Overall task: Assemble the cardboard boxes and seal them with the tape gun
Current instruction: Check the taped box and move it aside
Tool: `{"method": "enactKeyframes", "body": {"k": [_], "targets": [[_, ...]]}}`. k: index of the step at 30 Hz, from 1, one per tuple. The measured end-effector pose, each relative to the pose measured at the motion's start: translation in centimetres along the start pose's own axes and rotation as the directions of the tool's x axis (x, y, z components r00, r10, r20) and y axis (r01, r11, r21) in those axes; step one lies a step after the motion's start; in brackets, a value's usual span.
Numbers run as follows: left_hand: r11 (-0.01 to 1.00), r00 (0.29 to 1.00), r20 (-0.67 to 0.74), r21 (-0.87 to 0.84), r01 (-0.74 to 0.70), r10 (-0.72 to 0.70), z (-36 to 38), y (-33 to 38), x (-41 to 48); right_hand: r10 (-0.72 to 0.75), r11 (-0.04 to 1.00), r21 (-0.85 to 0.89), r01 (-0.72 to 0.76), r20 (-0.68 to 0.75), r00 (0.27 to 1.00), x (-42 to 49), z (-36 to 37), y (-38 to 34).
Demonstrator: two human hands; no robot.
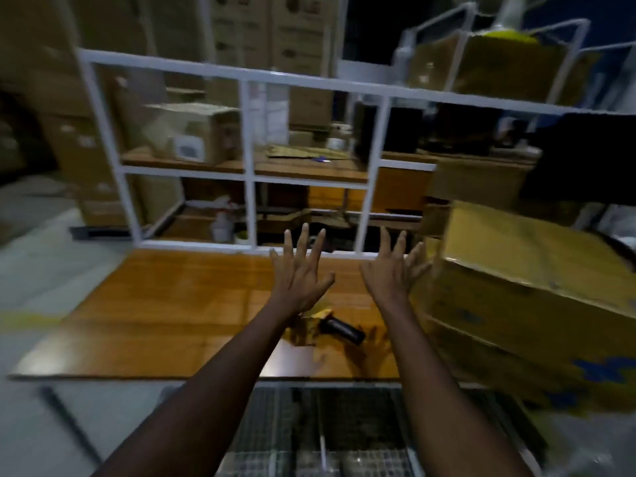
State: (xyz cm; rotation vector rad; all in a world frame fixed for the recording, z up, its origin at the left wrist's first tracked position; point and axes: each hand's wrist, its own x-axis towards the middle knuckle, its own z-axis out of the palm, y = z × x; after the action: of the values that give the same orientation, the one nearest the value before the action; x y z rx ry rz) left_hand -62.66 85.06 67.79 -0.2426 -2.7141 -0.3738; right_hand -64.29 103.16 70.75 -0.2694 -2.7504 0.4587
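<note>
Both my hands are raised above the worktable with fingers spread and hold nothing. My left hand point(299, 270) hovers over the table's middle. My right hand point(392, 270) is beside it, its fingertips close to the left edge of an assembled cardboard box point(523, 290) that sits tilted on a stack at the right; I cannot tell if they touch. Below my hands the tape gun point(330, 327), yellow with a black handle, lies on a flattened sheet of cardboard point(165, 315) that covers the table. The picture is blurred by motion.
A white metal frame shelf point(246, 139) stands behind the table, with cardboard boxes and small items on its boards. More boxes point(481, 63) sit on the upper right rack. A wire mesh surface point(327, 428) lies at the table's near edge. Grey floor lies at the left.
</note>
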Motion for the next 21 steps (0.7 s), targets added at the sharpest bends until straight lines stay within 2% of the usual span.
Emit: {"method": "enactKeyframes", "body": {"k": [5,9,12,15,18,21], "targets": [[0.962,0.963,-0.058,0.05,0.267,-0.264,-6.6,-17.2,-9.9,-0.216,0.975,0.076,0.207,0.132,0.968,-7.8,6.7,-17.7],[0.857,0.862,-0.063,0.09,0.507,-0.503,-11.6,-30.3,-21.7,-0.422,0.905,0.176,0.387,0.258,0.869,-18.1,13.2,-31.4],[0.741,0.752,-0.069,0.134,0.658,-0.655,-14.4,-38.9,-32.0,-0.583,0.812,0.228,0.537,0.358,0.73,-27.1,18.1,-39.8],[0.598,0.606,-0.05,0.112,0.794,-0.794,-15.8,-45.6,-42.1,-0.695,0.707,0.289,0.645,0.45,0.56,-36.2,22.8,-46.3],[0.454,0.46,-0.011,0.147,0.879,-0.888,-15.2,-50.1,-51.8,-0.747,0.626,0.361,0.691,0.533,0.398,-44.7,27.6,-50.7],[0.384,0.372,0.096,0.218,0.897,-0.923,-13.2,-53.6,-60.0,-0.748,0.58,0.436,0.688,0.619,0.24,-51.7,32.8,-53.2]]}}
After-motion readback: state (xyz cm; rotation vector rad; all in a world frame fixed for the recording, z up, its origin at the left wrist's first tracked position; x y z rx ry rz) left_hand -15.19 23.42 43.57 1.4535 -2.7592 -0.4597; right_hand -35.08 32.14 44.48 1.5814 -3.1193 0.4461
